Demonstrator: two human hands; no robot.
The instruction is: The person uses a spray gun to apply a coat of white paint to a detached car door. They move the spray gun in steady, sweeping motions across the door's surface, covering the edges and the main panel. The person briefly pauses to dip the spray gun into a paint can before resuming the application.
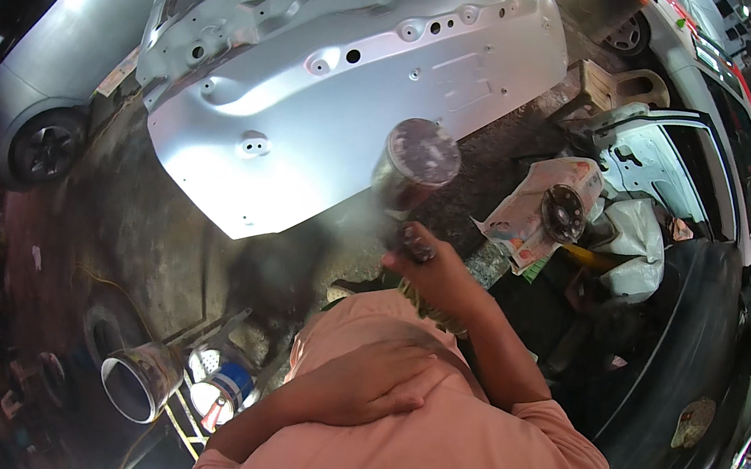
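Observation:
My right hand point(439, 271) is closed around the grip of a paint spray gun. The gun's round cup point(422, 157), with a grey-spotted lid, stands above my fingers; the nozzle is hidden. Just beyond it lies a large silver car body panel point(314, 122) with round holes and pressed ridges, apart from my hand as far as I can see. Against the front of my pink shirt rests my left hand point(375, 382), flat, its fingers stretched out and holding nothing. A pale haze hangs near the panel's near edge.
A silver car point(50, 40) stands at the left. On the right are a printed sheet with a dark round lid point(563, 212), a white plastic bag point(631, 254), a white door frame point(660, 163) and a black panel point(672, 359). Several cans, including a blue-banded can point(227, 386), sit lower left.

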